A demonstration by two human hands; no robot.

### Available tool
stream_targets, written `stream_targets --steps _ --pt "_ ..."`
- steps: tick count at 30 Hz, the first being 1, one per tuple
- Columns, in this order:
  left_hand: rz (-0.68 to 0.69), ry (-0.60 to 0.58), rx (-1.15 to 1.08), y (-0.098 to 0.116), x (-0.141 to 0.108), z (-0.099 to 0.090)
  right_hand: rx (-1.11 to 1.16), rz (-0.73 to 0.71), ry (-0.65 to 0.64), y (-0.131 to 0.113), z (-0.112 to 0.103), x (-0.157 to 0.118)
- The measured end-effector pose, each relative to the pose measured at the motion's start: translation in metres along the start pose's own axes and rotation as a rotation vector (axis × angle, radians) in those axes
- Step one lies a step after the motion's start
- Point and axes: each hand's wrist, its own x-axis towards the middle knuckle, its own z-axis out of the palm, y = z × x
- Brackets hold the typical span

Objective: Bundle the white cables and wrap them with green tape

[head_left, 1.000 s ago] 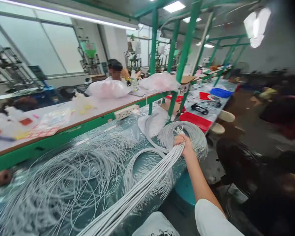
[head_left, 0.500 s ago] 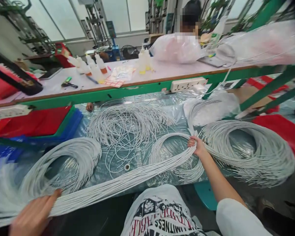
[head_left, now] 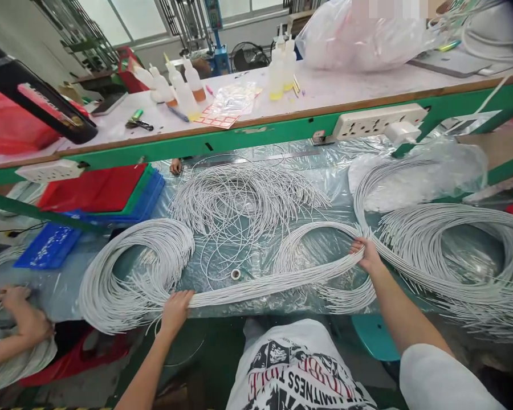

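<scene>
A long bundle of thin white cables (head_left: 256,289) stretches between my two hands along the table's front edge. My left hand (head_left: 177,310) is closed around the bundle, beside a large coil of white cables (head_left: 96,273) on the left. My right hand (head_left: 369,254) grips the bundle's other end, where it curves back into a loop (head_left: 286,249) lying on the table. Just right of that hand, strands run on into another big coil (head_left: 414,228). Behind the bundle lies a loose, tangled heap of cables (head_left: 239,199).
A small tape roll (head_left: 236,274) lies on the plastic-covered table. Red, green and blue folders (head_left: 98,191) are stacked at left. A green-edged shelf (head_left: 239,132) carries squeeze bottles (head_left: 183,91) and a power strip (head_left: 380,121). A co-worker's arms (head_left: 21,319) show at far left.
My left hand has moved from the far lower left inward toward the middle, still on the bundle. My right hand keeps its place on it. The camera view has shifted down and left.
</scene>
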Motion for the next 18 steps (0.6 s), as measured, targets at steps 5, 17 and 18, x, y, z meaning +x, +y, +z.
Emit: stream_targets --steps 5,17,18 --pt "0.068 0.321 0.112 -0.023 0.025 -0.035 0.097 -0.025 0.036 -0.039 0.000 0.001" --pt "-0.108 0.076 0.047 0.011 0.027 0.046 0.062 0.075 0.049 0.012 0.015 0.007" --pt "-0.115 0.047 0.044 0.018 0.024 0.057 0.048 0.093 0.057 0.016 0.013 0.007"
